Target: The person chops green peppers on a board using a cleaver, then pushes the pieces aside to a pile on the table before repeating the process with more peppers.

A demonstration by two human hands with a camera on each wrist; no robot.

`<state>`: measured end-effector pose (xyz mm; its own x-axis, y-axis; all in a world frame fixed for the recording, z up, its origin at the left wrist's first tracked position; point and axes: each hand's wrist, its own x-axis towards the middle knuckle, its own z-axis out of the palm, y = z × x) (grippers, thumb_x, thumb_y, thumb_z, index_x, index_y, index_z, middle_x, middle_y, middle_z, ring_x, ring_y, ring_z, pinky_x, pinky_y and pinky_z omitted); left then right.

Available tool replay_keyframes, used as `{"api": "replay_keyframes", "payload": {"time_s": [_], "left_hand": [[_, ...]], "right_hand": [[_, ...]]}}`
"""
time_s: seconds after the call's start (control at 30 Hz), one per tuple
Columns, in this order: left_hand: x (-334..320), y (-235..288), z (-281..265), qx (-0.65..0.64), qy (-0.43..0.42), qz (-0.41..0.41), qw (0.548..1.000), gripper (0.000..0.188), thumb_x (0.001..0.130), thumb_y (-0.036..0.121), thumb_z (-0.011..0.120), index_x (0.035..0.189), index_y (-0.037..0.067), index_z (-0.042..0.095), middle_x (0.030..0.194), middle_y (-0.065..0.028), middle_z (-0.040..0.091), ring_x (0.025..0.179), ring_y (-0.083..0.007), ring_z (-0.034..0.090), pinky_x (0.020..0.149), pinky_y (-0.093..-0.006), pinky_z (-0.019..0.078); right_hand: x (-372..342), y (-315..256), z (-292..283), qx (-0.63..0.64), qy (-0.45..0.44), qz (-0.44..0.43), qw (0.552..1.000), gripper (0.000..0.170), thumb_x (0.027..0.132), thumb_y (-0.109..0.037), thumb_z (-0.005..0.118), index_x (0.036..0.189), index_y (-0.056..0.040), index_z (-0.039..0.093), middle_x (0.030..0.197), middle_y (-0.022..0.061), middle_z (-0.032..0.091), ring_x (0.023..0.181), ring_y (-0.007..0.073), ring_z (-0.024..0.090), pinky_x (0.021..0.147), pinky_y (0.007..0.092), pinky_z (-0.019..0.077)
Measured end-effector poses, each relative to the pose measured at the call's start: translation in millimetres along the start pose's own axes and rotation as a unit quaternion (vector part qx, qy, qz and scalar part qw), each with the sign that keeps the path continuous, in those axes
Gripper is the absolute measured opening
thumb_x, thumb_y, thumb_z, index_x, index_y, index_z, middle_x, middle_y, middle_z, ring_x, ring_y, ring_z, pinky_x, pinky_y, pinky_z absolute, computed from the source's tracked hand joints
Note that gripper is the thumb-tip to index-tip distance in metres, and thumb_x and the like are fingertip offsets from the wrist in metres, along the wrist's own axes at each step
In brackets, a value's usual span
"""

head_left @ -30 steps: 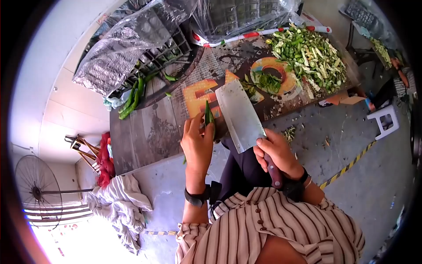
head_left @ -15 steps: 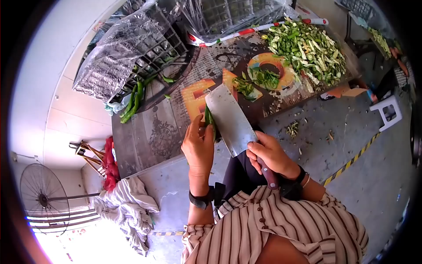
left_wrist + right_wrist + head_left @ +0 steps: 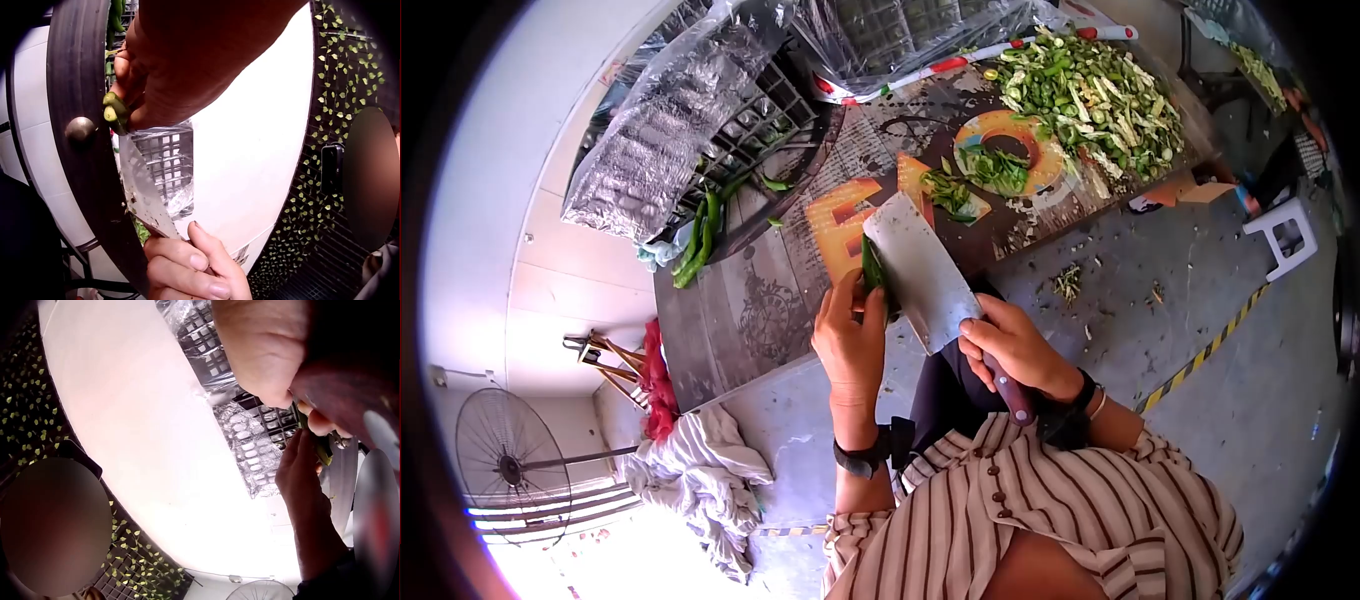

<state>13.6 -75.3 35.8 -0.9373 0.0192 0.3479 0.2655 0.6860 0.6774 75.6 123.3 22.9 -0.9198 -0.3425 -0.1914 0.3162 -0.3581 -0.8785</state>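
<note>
In the head view my left hand (image 3: 849, 335) pinches green peppers (image 3: 871, 264) over the table's near edge. The left wrist view shows two pepper ends (image 3: 111, 112) side by side between the fingers of that hand (image 3: 134, 78). My right hand (image 3: 1022, 350) grips the dark red handle (image 3: 1012, 392) of a cleaver, its broad blade (image 3: 922, 270) tilted just right of the peppers. Whether blade and peppers touch, I cannot tell. A large heap of cut green peppers (image 3: 1100, 105) lies at the table's far right, with smaller green pieces (image 3: 995, 170) left of it.
Plastic-covered black crates (image 3: 760, 110) stand along the table's (image 3: 710, 340) far side. Whole green peppers (image 3: 700, 235) lie by the left crate. A white stool (image 3: 1282, 240) stands on the floor at right; a fan (image 3: 510, 468) and crumpled cloth (image 3: 700, 470) are at lower left.
Since one second ago the cleaver blade has shifted left, closer to the peppers, and the right hand has moved slightly left with it. The left hand keeps its hold on the peppers.
</note>
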Motion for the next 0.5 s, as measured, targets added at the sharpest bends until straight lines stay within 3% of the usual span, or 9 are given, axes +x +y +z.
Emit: {"api": "replay_keyframes", "payload": {"time_s": [0.23, 0.5], "left_hand": [[-1.3, 4.9, 3.5, 0.015, 0.005, -0.004, 1.0, 0.032, 0.084, 0.004, 0.068, 0.116, 0.004, 0.063, 0.091, -0.0092, 0.063, 0.072, -0.0208, 0.066, 0.066, -0.0332, 0.0512], [0.0, 8.6, 11.6, -0.002, 0.016, -0.003, 1.0, 0.029, 0.083, 0.005, 0.07, 0.11, 0.003, 0.062, 0.093, -0.0095, 0.061, 0.07, -0.0194, 0.064, 0.064, -0.0332, 0.0506]], "right_hand": [[-2.1, -4.4, -3.1, 0.011, 0.019, -0.006, 1.0, 0.018, 0.101, -0.019, 0.047, 0.096, -0.0024, 0.045, 0.07, 0.0028, 0.047, 0.048, 0.0117, 0.052, 0.04, 0.0268, 0.0432], [-5.4, -9.1, -3.4, 0.024, 0.007, -0.008, 1.0, 0.018, 0.102, -0.02, 0.046, 0.098, -0.0023, 0.045, 0.07, 0.002, 0.047, 0.048, 0.0118, 0.052, 0.04, 0.0268, 0.0433]]}}
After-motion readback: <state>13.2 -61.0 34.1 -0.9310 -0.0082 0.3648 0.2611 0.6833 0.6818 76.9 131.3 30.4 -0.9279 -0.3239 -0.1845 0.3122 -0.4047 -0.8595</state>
